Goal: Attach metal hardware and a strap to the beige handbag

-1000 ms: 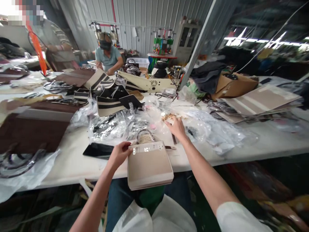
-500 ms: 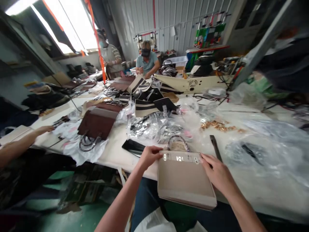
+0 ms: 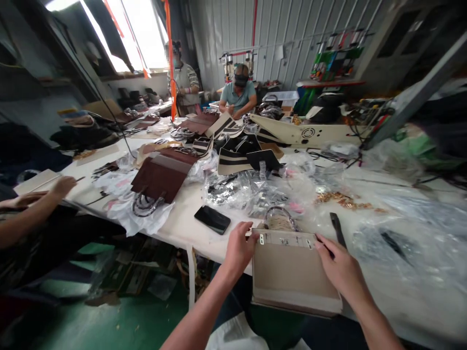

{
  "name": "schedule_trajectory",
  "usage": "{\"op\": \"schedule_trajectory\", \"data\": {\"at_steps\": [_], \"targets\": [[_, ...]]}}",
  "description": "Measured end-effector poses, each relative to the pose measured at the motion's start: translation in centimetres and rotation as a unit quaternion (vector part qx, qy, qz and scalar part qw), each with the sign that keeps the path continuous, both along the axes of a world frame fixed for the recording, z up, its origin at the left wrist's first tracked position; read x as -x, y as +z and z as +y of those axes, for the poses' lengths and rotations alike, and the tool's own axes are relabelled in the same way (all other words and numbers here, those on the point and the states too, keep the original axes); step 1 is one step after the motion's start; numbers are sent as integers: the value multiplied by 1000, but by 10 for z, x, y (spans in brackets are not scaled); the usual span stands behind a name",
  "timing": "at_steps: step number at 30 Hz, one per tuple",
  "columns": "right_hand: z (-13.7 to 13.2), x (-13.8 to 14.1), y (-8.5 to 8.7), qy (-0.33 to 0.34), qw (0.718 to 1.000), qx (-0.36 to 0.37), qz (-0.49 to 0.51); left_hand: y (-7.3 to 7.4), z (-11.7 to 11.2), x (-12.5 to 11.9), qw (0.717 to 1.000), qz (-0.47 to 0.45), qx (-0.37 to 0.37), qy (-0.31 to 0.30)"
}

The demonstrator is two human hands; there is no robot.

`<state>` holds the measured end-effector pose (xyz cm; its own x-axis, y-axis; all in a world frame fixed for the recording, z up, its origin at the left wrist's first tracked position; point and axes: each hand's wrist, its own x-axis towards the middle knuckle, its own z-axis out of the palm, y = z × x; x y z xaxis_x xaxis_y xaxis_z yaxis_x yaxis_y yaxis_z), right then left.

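A beige handbag [image 3: 292,272] with a woven handle [image 3: 279,219] rests against the near edge of the white table [image 3: 182,223], over my lap. My left hand [image 3: 239,249] grips its upper left corner, fingers curled over the top edge. My right hand [image 3: 341,270] holds its upper right corner, fingers closed on the flap. A dark strap piece [image 3: 337,229] lies on the table just beyond my right hand. A black phone [image 3: 212,219] lies to the left of the bag.
Clear plastic bags [image 3: 255,187], gold hardware pieces [image 3: 343,199], brown bags [image 3: 160,175] and striped bags [image 3: 233,158] cover the table. Another person's arm [image 3: 32,209] rests at the left edge. Two people work at the far end near machines.
My right hand came back from the gold pieces and took hold of the bag's right corner. The view has swung left, showing the co-worker's arm.
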<state>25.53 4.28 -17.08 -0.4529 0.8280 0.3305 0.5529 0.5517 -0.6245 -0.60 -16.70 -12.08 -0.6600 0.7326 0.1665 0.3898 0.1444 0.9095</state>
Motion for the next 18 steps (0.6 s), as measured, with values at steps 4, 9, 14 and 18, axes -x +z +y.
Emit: {"op": "schedule_trajectory", "data": {"at_steps": [4, 9, 14, 18], "targets": [[-27, -6, 28, -39, 993, -100, 55, 1, -43, -13, 996, 36, -68, 37], [-52, -34, 29, -113, 983, -114, 84, -19, -119, 2, 990, -20, 3, 140], [-50, -57, -7, -154, 982, -63, 88, -40, -175, 18, 969, -83, 40, 227], [-44, -59, -20, -176, 976, 7, 127, -53, -190, 24, 963, -83, 76, 245]]}}
